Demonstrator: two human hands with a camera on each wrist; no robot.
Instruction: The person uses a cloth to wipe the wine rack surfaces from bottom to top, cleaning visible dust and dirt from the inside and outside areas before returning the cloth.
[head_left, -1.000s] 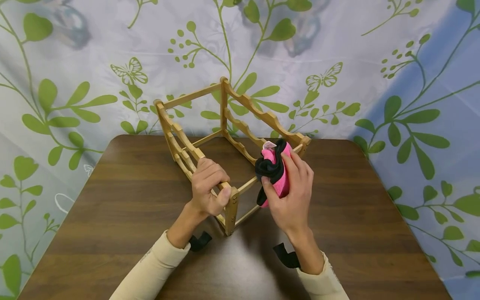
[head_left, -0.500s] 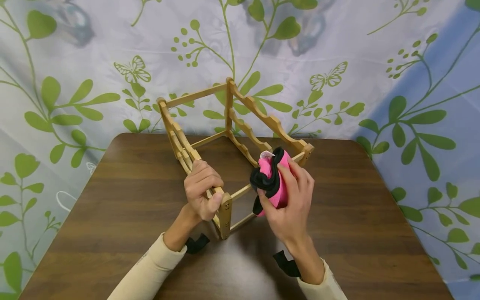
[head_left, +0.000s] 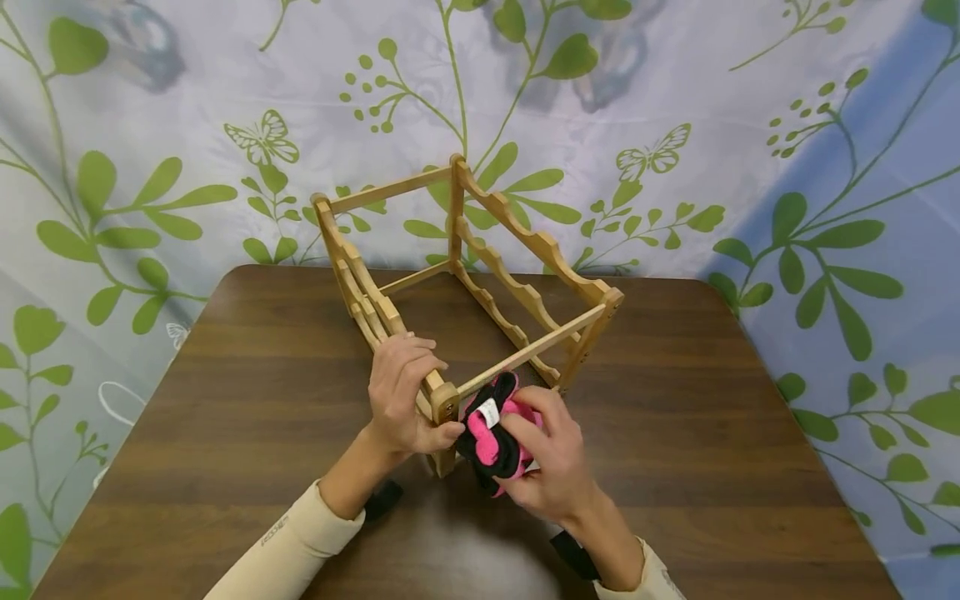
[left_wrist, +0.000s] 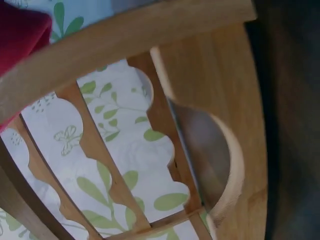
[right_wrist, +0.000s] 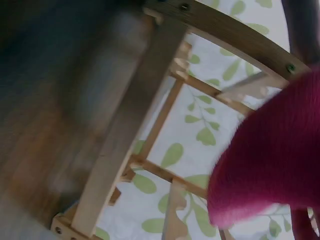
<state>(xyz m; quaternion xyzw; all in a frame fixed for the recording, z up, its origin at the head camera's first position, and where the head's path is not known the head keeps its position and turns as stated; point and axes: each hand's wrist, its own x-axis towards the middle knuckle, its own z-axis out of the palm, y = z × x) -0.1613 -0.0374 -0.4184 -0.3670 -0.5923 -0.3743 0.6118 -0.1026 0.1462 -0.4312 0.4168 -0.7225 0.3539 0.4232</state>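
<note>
A wooden rack with scalloped rails stands on the table, one corner toward me. My left hand grips its left top rail close to the near corner post. Bunched in my right hand is a pink and black cloth, a white tag showing on it. The cloth lies against the near corner post, partly covering it, just beside my left thumb. In the right wrist view the pink cloth fills the right side. Scalloped rails of the rack show in the left wrist view, with red-pink fabric at the upper left corner.
The brown wooden table carries the rack. Behind it hangs a white curtain with green leaf prints, close to the rack's far posts. Dark straps sit by both wrists. A white cord shows at the table's left edge.
My right hand has moved the cloth left and toward me, from the right part of the front rail to the near corner post. My left hand has slid slightly nearer along its rail.
</note>
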